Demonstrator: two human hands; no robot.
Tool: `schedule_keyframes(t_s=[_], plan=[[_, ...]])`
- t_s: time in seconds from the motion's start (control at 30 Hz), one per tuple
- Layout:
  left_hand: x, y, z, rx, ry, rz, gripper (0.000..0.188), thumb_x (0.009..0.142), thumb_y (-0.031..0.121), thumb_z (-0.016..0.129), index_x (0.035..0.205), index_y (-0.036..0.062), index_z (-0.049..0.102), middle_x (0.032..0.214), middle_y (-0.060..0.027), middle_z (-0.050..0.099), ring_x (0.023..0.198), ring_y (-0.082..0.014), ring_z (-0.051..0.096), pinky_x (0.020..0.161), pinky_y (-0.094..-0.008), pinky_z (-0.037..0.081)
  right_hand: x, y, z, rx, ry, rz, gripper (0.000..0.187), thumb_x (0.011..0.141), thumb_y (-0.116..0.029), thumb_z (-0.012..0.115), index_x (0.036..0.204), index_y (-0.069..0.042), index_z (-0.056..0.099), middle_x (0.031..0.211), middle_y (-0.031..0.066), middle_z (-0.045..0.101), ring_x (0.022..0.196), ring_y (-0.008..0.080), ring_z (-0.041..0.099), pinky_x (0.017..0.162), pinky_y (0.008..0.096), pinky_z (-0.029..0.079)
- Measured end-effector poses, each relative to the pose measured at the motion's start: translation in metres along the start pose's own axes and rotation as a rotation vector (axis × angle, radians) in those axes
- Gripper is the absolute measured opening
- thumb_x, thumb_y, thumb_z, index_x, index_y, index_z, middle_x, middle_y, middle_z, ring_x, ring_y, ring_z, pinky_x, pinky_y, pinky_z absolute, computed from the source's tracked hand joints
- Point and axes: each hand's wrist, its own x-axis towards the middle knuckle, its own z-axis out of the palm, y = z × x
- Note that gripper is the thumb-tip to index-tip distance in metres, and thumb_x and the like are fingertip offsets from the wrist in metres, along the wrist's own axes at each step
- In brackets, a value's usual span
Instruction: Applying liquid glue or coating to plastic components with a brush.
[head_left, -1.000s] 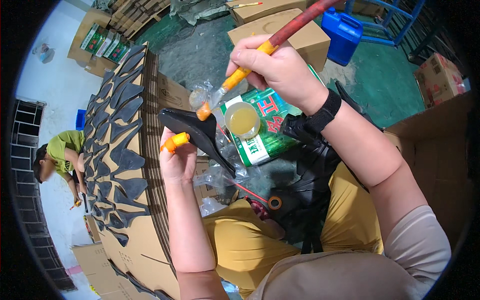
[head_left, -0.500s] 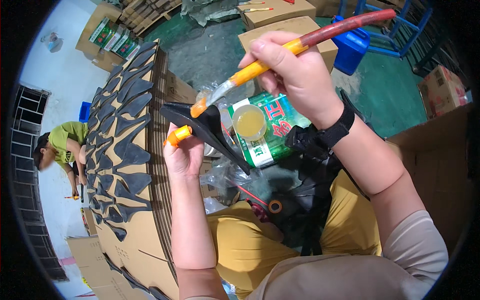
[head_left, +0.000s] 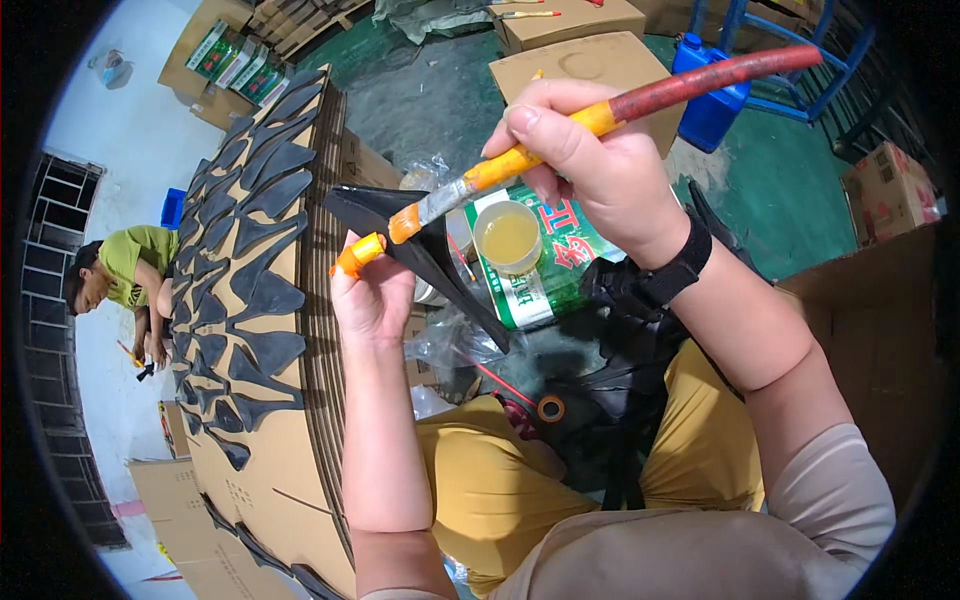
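Observation:
My left hand [head_left: 375,300] grips a black saddle-shaped piece [head_left: 450,280] with a broad end and a narrow tail, held at a slant. Orange tape [head_left: 358,256] wraps one of its fingers. Pinched in my right hand [head_left: 600,170] is a paintbrush [head_left: 495,168] with a yellow and red handle. Its wet, orange-looking bristles lie at the piece's broad end; whether they touch it is hard to tell. Just right of the piece, a clear cup [head_left: 508,238] of yellowish liquid stands on a green tin [head_left: 540,295].
At left, many black pieces [head_left: 270,235] cover a stack of flat cardboard [head_left: 260,480]. Beyond it a co-worker in a green shirt [head_left: 135,262] bends over a small black item and a brush. Cardboard boxes [head_left: 580,75] and a blue jerrycan [head_left: 712,110] stand ahead; a tape roll [head_left: 551,408] lies below.
The black piece has turned in my left hand and shows less of its broad face. My brush has shifted slightly right and down. The co-worker's hands and brush have moved.

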Motion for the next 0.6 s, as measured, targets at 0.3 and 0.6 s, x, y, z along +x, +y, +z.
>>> schedule_keyframes(t_s=[0.3,0.6], plan=[[-0.006,0.009,0.015,-0.192,-0.005,-0.074,0.033,0.084,0.020,0.046,0.106,-0.0028,0.058,0.112,-0.0183,0.059,0.107,-0.0297,0.055,0.098,-0.0445,0.039,-0.014,0.007,0.009,-0.082,-0.120,-0.029,0.024,0.087,-0.020,0.055,0.078,0.001,0.063,0.063,0.0028,0.057,0.049,0.0060,0.046,0.045,0.0204,0.035],[-0.003,0.012,0.011,-0.255,0.023,-0.050,0.033,0.084,0.020,0.046,0.105,-0.0030,0.058,0.109,-0.0178,0.060,0.101,-0.0315,0.057,0.092,-0.0468,0.042,-0.009,0.014,0.008,0.001,0.097,0.000,0.030,0.091,-0.026,0.051,0.084,0.001,0.062,0.068,0.0030,0.057,0.056,0.0060,0.050,0.050,0.0194,0.040]])
